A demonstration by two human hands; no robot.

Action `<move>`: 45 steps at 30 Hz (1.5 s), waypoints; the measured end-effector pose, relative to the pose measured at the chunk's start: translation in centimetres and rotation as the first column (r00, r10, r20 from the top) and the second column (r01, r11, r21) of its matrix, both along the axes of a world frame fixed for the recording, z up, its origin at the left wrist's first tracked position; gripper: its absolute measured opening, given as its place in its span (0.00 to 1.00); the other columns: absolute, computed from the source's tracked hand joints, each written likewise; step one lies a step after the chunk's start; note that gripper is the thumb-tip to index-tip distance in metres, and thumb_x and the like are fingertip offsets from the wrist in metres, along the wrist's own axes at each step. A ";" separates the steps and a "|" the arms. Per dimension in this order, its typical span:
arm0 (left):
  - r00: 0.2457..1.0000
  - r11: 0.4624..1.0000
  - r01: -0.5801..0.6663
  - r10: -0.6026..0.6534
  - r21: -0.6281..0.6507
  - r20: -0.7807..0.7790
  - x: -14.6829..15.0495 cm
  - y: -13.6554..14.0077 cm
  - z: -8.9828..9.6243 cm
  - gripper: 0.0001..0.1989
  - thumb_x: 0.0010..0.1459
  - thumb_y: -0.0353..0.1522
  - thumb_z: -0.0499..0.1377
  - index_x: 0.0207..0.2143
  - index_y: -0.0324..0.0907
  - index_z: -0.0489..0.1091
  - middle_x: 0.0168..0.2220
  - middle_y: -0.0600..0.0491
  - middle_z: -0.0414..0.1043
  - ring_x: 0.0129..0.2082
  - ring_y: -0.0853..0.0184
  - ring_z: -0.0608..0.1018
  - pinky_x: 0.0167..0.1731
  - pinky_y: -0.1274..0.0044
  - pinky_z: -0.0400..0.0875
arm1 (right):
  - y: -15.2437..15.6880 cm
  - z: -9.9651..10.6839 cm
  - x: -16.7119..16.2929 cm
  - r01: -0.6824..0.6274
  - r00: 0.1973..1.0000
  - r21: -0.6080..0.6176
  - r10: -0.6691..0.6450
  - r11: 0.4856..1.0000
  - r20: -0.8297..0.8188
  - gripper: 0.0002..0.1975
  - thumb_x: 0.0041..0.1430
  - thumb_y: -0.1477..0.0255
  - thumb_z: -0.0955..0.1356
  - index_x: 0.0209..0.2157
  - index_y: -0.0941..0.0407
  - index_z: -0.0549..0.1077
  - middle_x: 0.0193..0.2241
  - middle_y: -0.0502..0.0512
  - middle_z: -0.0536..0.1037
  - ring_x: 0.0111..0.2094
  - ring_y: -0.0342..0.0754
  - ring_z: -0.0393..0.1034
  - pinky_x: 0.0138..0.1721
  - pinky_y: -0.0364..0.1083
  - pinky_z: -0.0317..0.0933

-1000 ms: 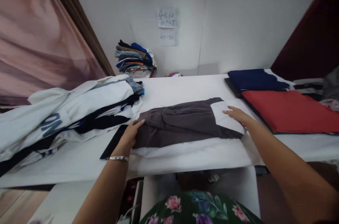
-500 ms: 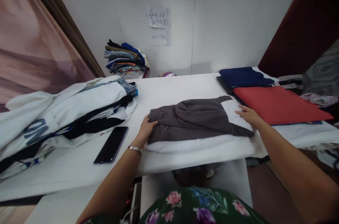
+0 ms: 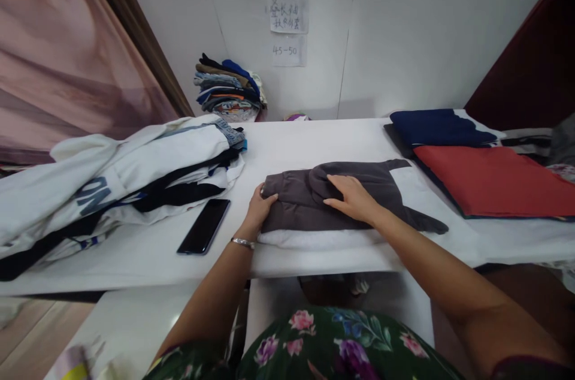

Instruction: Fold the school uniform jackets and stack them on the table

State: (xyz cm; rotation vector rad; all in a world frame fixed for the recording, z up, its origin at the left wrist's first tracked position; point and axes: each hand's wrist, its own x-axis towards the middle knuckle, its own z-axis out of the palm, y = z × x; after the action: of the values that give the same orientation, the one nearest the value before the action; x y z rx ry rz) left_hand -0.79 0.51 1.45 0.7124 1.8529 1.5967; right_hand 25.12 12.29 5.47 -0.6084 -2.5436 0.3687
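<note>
A dark grey long-sleeved garment (image 3: 291, 212) lies folded flat on the white-covered table in front of me, with a rounded fold across its middle. Its narrow ends stick out at the right, either side of a white patch. My left hand (image 3: 259, 212) grips the garment's left edge, thumb on top and fingers tucked underneath. Over the rounded fold, my right hand (image 3: 354, 197) rests on the cloth with thumb and forefinger apart. The other fingers of that hand are partly hidden.
A black phone (image 3: 204, 227) lies left of the garment, near a loose heap of white and dark clothes (image 3: 148, 158). Folded red (image 3: 498, 179) and navy (image 3: 442, 127) garments lie at the right. Behind the table stands a clothes stack (image 3: 229, 89); paper notes (image 3: 288, 14) hang on the wall.
My right hand has moved left from the garment's right end onto its middle. My left hand keeps its hold on the left edge. The view has shifted slightly.
</note>
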 end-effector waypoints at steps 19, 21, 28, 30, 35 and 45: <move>0.918 0.919 0.387 -0.392 0.079 0.059 9.5 1.5 6.1 0.15 0.56 0.35 0.60 0.46 0.40 0.71 0.39 0.47 0.75 0.28 0.69 0.75 0.26 0.78 0.69 | 1.4 -1.1 -0.7 0.064 0.842 -0.285 -0.205 0.956 -0.499 0.13 0.62 0.64 0.63 0.40 0.56 0.76 0.38 0.55 0.79 0.40 0.50 0.72 0.44 0.48 0.65; 0.864 0.898 0.428 -0.441 0.107 0.243 11.0 2.5 5.9 0.15 0.57 0.36 0.59 0.45 0.39 0.70 0.44 0.44 0.73 0.31 0.68 0.76 0.24 0.79 0.69 | 1.2 -0.8 -0.5 0.066 0.844 -0.214 -0.169 0.975 -0.508 0.13 0.63 0.65 0.62 0.40 0.55 0.76 0.38 0.56 0.78 0.40 0.50 0.72 0.44 0.49 0.65; 0.638 0.863 0.457 -0.486 0.214 0.597 11.9 5.0 5.6 0.27 0.60 0.52 0.48 0.43 0.38 0.69 0.50 0.40 0.70 0.44 0.61 0.75 0.38 0.72 0.74 | -0.6 1.5 0.3 0.099 0.920 0.082 -0.059 0.992 -0.388 0.13 0.63 0.69 0.62 0.44 0.52 0.75 0.42 0.58 0.78 0.44 0.54 0.71 0.47 0.55 0.64; 0.582 0.859 0.446 -0.492 0.251 0.647 11.6 5.7 5.6 0.32 0.59 0.56 0.43 0.43 0.40 0.70 0.46 0.44 0.73 0.42 0.63 0.76 0.40 0.71 0.73 | -1.3 1.8 0.1 0.041 0.957 0.133 -0.001 0.990 -0.291 0.13 0.62 0.71 0.62 0.44 0.53 0.75 0.44 0.59 0.77 0.45 0.55 0.70 0.47 0.55 0.63; 0.583 0.762 0.647 -0.499 0.005 0.641 10.0 6.0 4.5 0.32 0.56 0.57 0.47 0.40 0.39 0.72 0.32 0.46 0.77 0.31 0.60 0.78 0.31 0.69 0.74 | -2.2 1.5 0.0 -0.152 0.988 0.080 0.153 0.985 -0.004 0.09 0.56 0.76 0.65 0.35 0.55 0.76 0.39 0.58 0.77 0.44 0.53 0.68 0.50 0.55 0.60; 0.907 0.907 0.419 -0.420 -0.033 -0.039 8.4 7.3 6.0 0.19 0.41 0.41 0.69 0.35 0.41 0.74 0.36 0.49 0.78 0.38 0.61 0.76 0.39 0.75 0.69 | -2.4 1.0 -0.9 -0.117 0.992 0.117 0.111 0.986 0.060 0.05 0.49 0.76 0.68 0.31 0.56 0.76 0.34 0.54 0.75 0.46 0.53 0.67 0.63 0.62 0.38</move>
State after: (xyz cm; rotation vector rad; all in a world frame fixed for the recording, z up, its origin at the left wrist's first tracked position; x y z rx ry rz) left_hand 7.65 7.78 7.49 1.0625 1.6056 1.2832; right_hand 24.21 9.92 6.49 -0.4342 -2.6369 0.2394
